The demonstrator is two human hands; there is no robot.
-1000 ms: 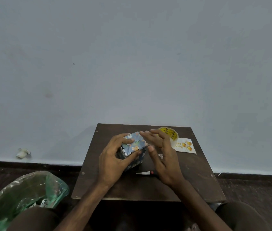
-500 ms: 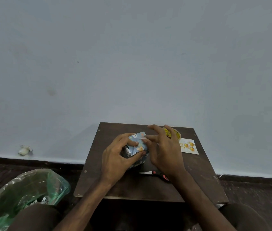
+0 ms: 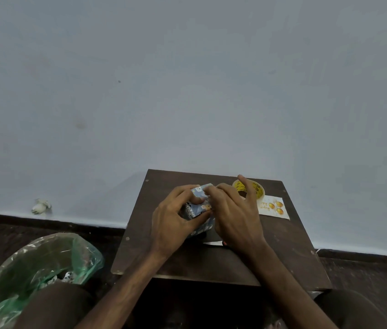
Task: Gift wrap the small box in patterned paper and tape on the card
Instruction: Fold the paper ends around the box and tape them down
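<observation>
I sit at a small dark-brown table [image 3: 282, 245] pushed against a pale blue-grey wall [image 3: 187, 91], with a dark floor [image 3: 21, 233] below it. Down to the left of my left hand [image 3: 171, 222] stands a bin lined with a green plastic bag [image 3: 45, 264]. Further left, at the foot of the wall, lies a small white scrap [image 3: 41, 206].

My hands are together on the small box [image 3: 198, 207], already covered in blue patterned paper. The left grips its near-left corner, fingers over the top and thumb along the front. The fingers of my right hand [image 3: 237, 217] are bent over the top right edge; I cannot see its thumb. Just beyond my right hand sits the yellow tape roll [image 3: 256, 188], and to the right of that the card [image 3: 274, 206] with gold balloons. A scissors blade [image 3: 212, 243] pokes out under my right wrist.

A second ago my right hand lay open beside the box; it has since closed in over the box, and its little finger now rises in front of the tape roll.
</observation>
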